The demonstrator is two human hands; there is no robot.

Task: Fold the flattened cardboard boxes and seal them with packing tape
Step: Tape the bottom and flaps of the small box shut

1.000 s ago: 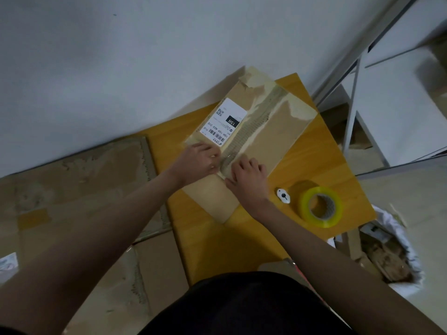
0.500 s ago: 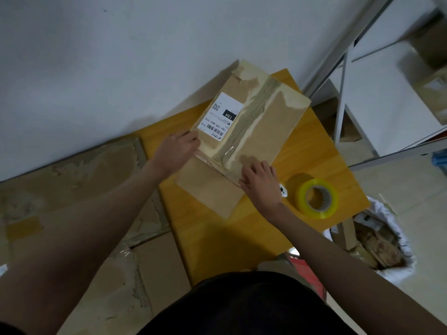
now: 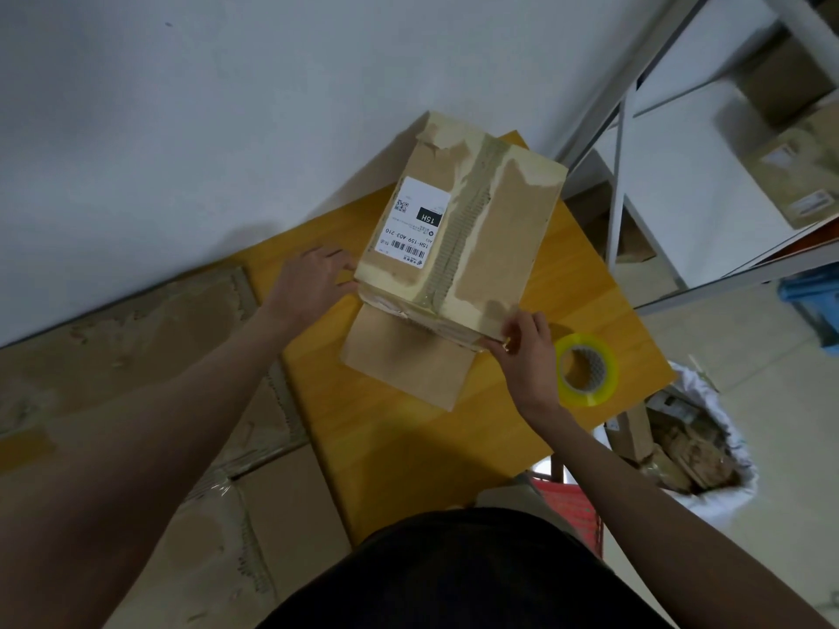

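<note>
Right now the right hand pinches the near right corner of the brown cardboard box, thumb and curled fingers closed on the edge where the top panel meets the near end. Across from it, the left hand lies flat against the box's near left corner, its fingers straight and pressing the side wall without curling round anything. Between the two hands the box stands opened into shape on the yellow wooden table, its far end toward the white wall. A plain cardboard flap sticks out from the near end below the hands and lies flat on the tabletop. The box's top looks worn: a strip of old, wrinkled tape runs along the centre seam, pale patches show where the paper surface has been torn off near the corners, and a white shipping label with a barcode and a black block sits on the half nearer the left hand. Just beside the right hand, on its outer side, a yellow-tinted roll of clear packing tape lies flat on the table. Beyond the left forearm lies a stack of flattened brown cardboard boxes.
</note>
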